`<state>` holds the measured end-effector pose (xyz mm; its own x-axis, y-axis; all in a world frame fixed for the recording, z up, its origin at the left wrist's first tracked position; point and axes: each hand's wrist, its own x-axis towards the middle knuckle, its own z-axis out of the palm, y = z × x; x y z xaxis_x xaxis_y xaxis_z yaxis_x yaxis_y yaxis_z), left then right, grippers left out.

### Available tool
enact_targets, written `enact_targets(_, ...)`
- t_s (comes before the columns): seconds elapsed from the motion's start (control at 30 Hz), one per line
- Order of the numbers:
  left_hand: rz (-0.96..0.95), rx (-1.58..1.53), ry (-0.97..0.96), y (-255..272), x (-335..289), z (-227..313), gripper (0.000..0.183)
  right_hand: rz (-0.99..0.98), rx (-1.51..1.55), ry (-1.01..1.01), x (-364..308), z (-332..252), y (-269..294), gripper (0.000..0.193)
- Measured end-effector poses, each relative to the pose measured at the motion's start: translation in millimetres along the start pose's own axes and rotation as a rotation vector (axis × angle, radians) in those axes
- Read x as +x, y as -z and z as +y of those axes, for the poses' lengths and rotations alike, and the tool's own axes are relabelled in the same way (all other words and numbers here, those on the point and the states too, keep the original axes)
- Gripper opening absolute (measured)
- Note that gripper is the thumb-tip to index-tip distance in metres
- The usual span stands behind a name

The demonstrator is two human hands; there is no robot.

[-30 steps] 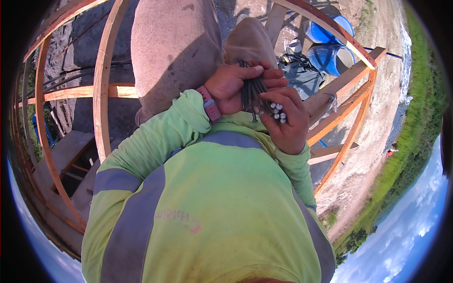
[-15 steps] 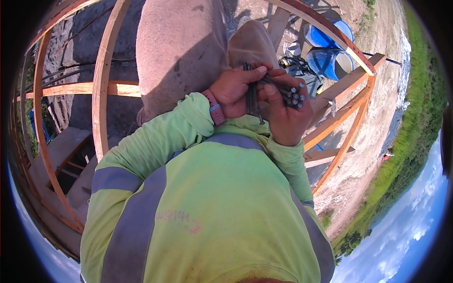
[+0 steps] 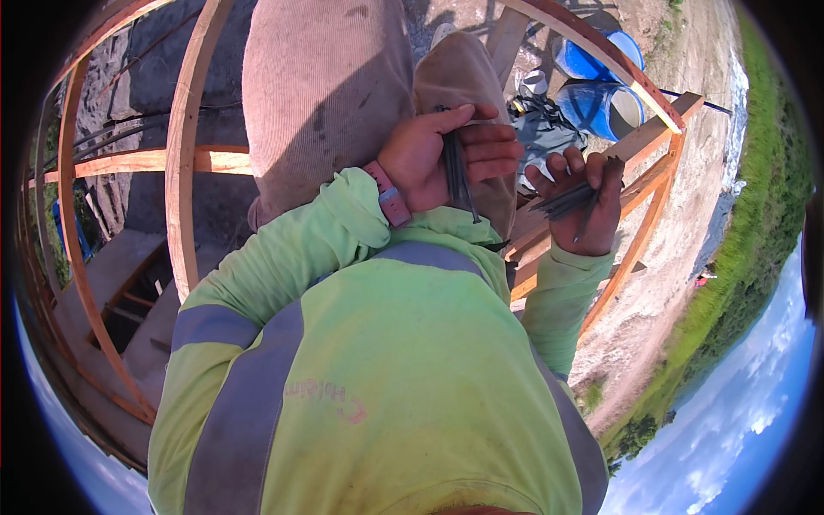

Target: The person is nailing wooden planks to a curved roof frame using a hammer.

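A small bundle of long dark nails (image 3: pixel 455 170) lies across the palm of my left hand (image 3: pixel 415 165). The thumb rests over their upper ends, while the other fingers stretch out to the right. Farther right, my right hand (image 3: pixel 594 225) is raised with its palm toward me. Another bunch of nails (image 3: pixel 568 202) is gripped there, their points toward the left hand and their heads by the fingers. A pink-banded watch (image 3: pixel 391 202) sits on my left wrist. The two hands are apart, above my lap.
Wooden framing surrounds me, with an upright beam (image 3: pixel 183 163) at left and a rail (image 3: pixel 614 64) at upper right. Beyond it stand blue drums (image 3: pixel 588 112) beside a dark bag (image 3: pixel 545 129) and a white bucket (image 3: pixel 534 83). Grass (image 3: pixel 755 215) borders the pale ground.
My right hand has moved right, away from the left, carrying its bunch of nails and turning it. The left hand's fingers have straightened, with its nails still in the palm.
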<state>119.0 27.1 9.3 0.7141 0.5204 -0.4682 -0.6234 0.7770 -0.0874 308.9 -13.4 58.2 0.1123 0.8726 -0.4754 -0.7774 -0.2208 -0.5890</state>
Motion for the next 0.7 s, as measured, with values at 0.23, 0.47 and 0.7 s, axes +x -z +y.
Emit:
enact_targets(0.23, -0.017, -0.046, -0.089, -4, 1, 5, 0.031, -0.068, -0.886, -0.005, -20, 20, 5, 0.015)
enact_targets(0.47, -0.032, -0.02, 0.01, 0, 1, 3, 0.029, -0.46, -1.435, 0.427, -23, 37, -25, 0.034)
enact_targets(0.7, -0.036, 0.004, 0.021, -1, 3, 1, 0.03, -0.476, -1.284, 0.469, -18, 30, -17, 0.027)
